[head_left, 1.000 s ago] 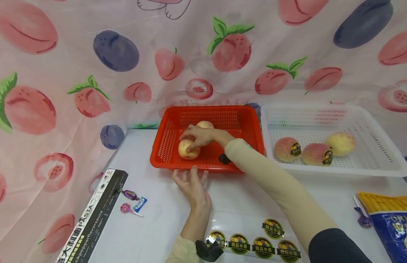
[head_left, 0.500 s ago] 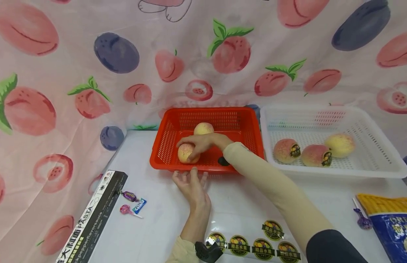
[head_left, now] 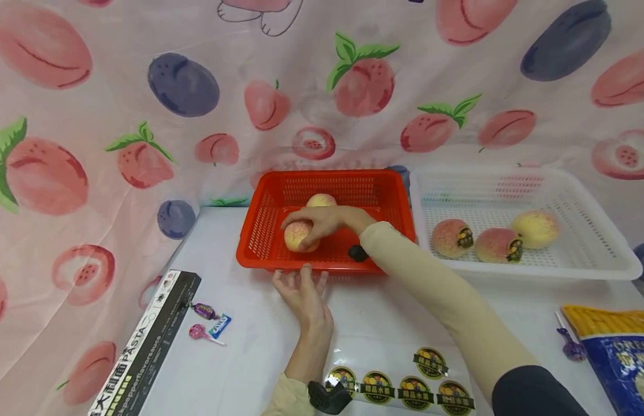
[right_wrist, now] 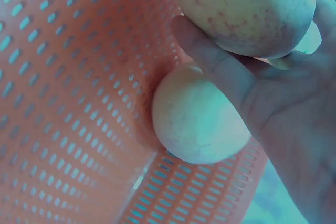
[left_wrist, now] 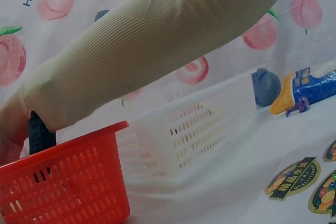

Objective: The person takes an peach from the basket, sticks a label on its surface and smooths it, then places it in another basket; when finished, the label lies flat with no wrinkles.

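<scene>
My right hand [head_left: 324, 221] grips a yellow-pink peach [head_left: 298, 236] inside the red basket [head_left: 395, 196]. In the right wrist view, thumb and fingers wrap round this peach [right_wrist: 247, 11], which is held above a second peach [right_wrist: 197, 121]. That second peach [head_left: 322, 200] is partly behind my right hand in the head view. My left hand [head_left: 307, 303] lies palm up at the basket's front wall, its fingers spread and loosely bent, tips right below the rim. In the left wrist view the right sleeve [left_wrist: 126, 51] crosses over the red basket [left_wrist: 68, 182].
Right of the red basket, a white basket [head_left: 603, 231] holds three peaches, two with round labels. A sheet of fruit stickers [head_left: 415, 393] lies in front. Pasta box [head_left: 145, 341], sweets [head_left: 204, 311] and lollipop [head_left: 198, 331] lie left; a blue-yellow bag [head_left: 613, 341] and purple lollipop [head_left: 573, 350], right.
My right hand dips slightly with the peach, then comes back up a little and to the right, still gripping it. The left hand stays where it was.
</scene>
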Tool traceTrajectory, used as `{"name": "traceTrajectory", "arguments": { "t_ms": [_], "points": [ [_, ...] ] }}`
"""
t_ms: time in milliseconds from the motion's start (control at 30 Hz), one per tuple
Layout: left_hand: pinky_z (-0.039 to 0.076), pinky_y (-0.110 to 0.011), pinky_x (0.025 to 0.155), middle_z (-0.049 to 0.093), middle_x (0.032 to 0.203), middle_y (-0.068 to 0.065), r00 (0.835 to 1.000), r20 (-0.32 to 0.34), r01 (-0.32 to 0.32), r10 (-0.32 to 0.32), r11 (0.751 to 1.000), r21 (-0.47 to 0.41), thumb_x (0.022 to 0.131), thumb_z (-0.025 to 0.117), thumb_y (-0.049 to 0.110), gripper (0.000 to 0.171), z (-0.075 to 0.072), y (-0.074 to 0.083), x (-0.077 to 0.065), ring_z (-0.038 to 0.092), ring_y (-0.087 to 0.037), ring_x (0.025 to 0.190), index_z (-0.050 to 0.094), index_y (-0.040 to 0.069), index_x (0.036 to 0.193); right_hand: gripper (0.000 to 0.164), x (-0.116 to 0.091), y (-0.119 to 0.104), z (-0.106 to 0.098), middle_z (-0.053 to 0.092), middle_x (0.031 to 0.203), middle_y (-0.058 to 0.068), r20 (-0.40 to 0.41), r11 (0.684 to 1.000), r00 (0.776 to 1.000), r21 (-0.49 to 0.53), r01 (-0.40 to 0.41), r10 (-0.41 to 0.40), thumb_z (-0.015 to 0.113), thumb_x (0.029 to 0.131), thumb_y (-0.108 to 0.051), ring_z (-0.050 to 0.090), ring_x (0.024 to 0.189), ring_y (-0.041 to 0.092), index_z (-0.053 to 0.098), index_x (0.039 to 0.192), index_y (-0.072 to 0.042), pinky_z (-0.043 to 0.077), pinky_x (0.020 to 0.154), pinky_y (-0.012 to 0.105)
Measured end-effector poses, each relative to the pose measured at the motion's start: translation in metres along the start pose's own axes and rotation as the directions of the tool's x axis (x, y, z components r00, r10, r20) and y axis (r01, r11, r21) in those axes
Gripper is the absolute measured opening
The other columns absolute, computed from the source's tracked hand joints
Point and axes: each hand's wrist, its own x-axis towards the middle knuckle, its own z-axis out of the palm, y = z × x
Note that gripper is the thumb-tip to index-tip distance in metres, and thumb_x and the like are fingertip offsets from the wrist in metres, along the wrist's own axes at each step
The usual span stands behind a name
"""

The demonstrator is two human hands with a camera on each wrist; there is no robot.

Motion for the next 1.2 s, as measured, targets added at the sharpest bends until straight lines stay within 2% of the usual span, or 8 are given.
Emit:
{"name": "traceTrajectory", "arguments": {
  "t_ms": [100, 233, 433, 633, 833, 1067, 1200],
  "points": [
    [0.050, -0.045, 0.078, 0.044, 0.114, -0.006, 1.000, 0.002, 0.000, 0.000, 1.000, -0.001, 0.083, 0.055, 0.007, 0.045, 0.000, 0.000, 0.000, 0.053, -0.026, 0.096, 0.030, 0.021, 0.118, 0.050, -0.005, -0.004, -0.003, 0.041, 0.122, -0.011, 0.003, 1.000, 1.000, -0.020, 0.024, -0.024, 0.068, 0.075, -0.034, 0.040, 0.110, 0.012, 0.044, 0.118, -0.041, 0.041, 0.090, 0.031],
    [0.050, -0.046, 0.078, 0.045, 0.113, -0.006, 1.000, 0.003, 0.002, -0.002, 1.000, -0.003, 0.083, 0.055, 0.007, 0.045, 0.000, 0.000, -0.001, 0.054, -0.022, 0.091, 0.030, 0.021, 0.118, 0.051, -0.016, -0.007, -0.006, 0.040, 0.122, -0.013, -0.022, 0.997, 1.000, -0.075, 0.012, -0.014, 0.068, 0.074, -0.038, 0.037, 0.111, 0.010, 0.042, 0.117, -0.046, 0.042, 0.089, 0.032],
    [0.052, -0.043, 0.075, 0.044, 0.112, -0.006, 1.000, 0.014, -0.007, 0.007, 1.000, -0.015, 0.084, 0.054, 0.005, 0.046, 0.000, -0.001, -0.002, 0.051, -0.029, 0.097, 0.027, 0.017, 0.120, 0.054, -0.038, -0.015, -0.011, 0.042, 0.116, -0.014, -0.108, 0.990, 0.994, -0.137, 0.013, -0.028, 0.070, 0.070, -0.042, 0.030, 0.112, 0.010, 0.041, 0.115, -0.052, 0.041, 0.089, 0.035],
    [0.052, -0.042, 0.073, 0.042, 0.115, -0.011, 1.000, 0.016, -0.014, 0.015, 0.999, -0.042, 0.084, 0.053, 0.003, 0.049, 0.000, -0.001, -0.002, 0.050, -0.027, 0.096, 0.025, 0.013, 0.123, 0.056, -0.057, -0.018, -0.013, 0.039, 0.118, -0.013, -0.143, 0.985, 0.982, -0.138, 0.100, -0.120, 0.070, 0.071, -0.040, 0.033, 0.111, 0.008, 0.042, 0.119, -0.047, 0.043, 0.089, 0.033],
    [0.050, -0.045, 0.077, 0.039, 0.119, -0.018, 1.000, 0.003, -0.007, 0.008, 0.997, -0.076, 0.083, 0.058, 0.006, 0.050, -0.003, -0.001, -0.003, 0.049, -0.027, 0.102, 0.030, 0.016, 0.123, 0.055, -0.075, -0.023, -0.008, 0.036, 0.124, -0.010, -0.170, 0.977, 0.967, -0.134, 0.166, -0.188, 0.069, 0.074, -0.034, 0.036, 0.111, 0.008, 0.042, 0.122, -0.039, 0.042, 0.091, 0.029],
    [0.049, -0.045, 0.080, 0.042, 0.112, -0.013, 1.000, -0.003, 0.016, -0.017, 0.997, -0.082, 0.080, 0.063, 0.011, 0.050, -0.003, 0.004, -0.006, 0.048, -0.030, 0.108, 0.035, 0.022, 0.120, 0.059, -0.098, -0.029, -0.001, 0.033, 0.130, -0.010, -0.247, 0.982, 0.958, -0.154, 0.108, -0.143, 0.069, 0.073, -0.038, 0.032, 0.118, 0.009, 0.042, 0.125, -0.039, 0.042, 0.093, 0.033],
    [0.050, -0.043, 0.079, 0.042, 0.115, -0.014, 0.997, -0.009, 0.078, -0.079, 0.993, -0.086, 0.082, 0.061, 0.010, 0.049, -0.002, 0.009, -0.008, 0.048, -0.034, 0.109, 0.035, 0.017, 0.122, 0.060, -0.110, -0.030, 0.004, 0.035, 0.129, -0.011, -0.287, 0.983, 0.948, -0.162, 0.091, -0.135, 0.069, 0.072, -0.039, 0.032, 0.118, 0.007, 0.040, 0.124, -0.042, 0.042, 0.093, 0.032]
  ]
}}
